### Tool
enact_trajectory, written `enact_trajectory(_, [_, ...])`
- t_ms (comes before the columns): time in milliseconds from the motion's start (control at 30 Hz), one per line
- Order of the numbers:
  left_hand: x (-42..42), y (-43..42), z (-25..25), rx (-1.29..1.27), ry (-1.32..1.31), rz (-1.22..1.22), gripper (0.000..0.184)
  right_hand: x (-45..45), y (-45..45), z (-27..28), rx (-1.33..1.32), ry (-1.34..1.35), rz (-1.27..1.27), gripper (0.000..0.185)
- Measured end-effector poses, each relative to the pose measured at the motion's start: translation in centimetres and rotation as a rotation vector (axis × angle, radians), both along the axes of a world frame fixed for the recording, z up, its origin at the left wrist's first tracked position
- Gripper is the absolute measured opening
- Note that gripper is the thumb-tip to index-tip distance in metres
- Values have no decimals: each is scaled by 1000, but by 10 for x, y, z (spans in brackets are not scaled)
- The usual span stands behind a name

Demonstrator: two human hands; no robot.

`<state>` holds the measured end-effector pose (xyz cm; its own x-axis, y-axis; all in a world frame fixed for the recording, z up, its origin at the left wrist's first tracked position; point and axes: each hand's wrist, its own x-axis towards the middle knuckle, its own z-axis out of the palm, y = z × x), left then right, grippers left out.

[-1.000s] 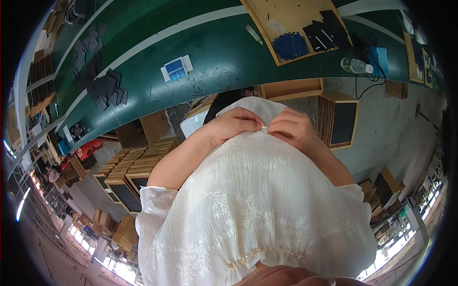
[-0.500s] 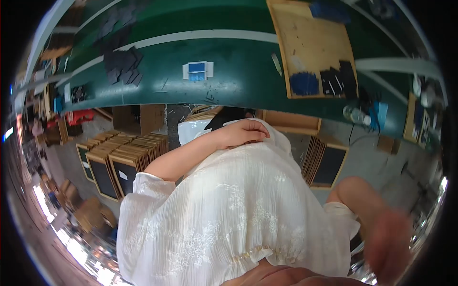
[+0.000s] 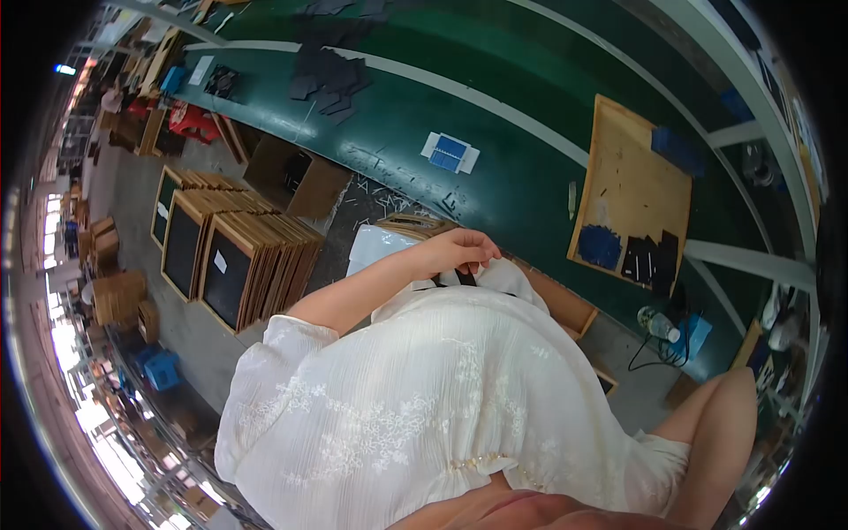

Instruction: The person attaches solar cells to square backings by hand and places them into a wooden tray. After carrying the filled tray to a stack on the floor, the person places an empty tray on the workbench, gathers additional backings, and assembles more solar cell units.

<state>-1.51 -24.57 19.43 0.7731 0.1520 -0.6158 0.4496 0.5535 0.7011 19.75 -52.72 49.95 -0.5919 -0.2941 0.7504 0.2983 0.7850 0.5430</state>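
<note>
My left hand lies in front of my waist with its fingers curled together. Its fingertips pinch the front of a white embroidered blouse, and a dark strip shows just under the fingers. Part of the grip is hidden from above. On the right, my right arm is bent at the elbow, and its forearm runs down out of the frame, so the right hand does not show. Ahead on the green table lies a small blue and white item, apart from both arms.
A wooden tray holds blue and black pieces. Black pieces are heaped on the table. Stacked framed boards stand on the floor at left, near an open cardboard box. A bottle lies at the table's right end.
The view has turned, so the table now runs slantwise and more of the left floor shows. My left fingers have curled in more. My right hand, blurred before, has left the frame.
</note>
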Motion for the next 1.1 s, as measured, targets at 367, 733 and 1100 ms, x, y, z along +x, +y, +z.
enact_trajectory(367, [-12, -4, -6, 110, -108, 73, 22, -5, 15, 25, -15, 73, -67, 28])
enact_trajectory(733, [-6, 48, 314, 1607, -1363, 448, 66, -28, -15, 28, 73, 95, -178, 20])
enact_trajectory(1100, [25, 6, 330, 1752, -1661, 219, 66, -10, -7, 15, 208, 111, -178, 13])
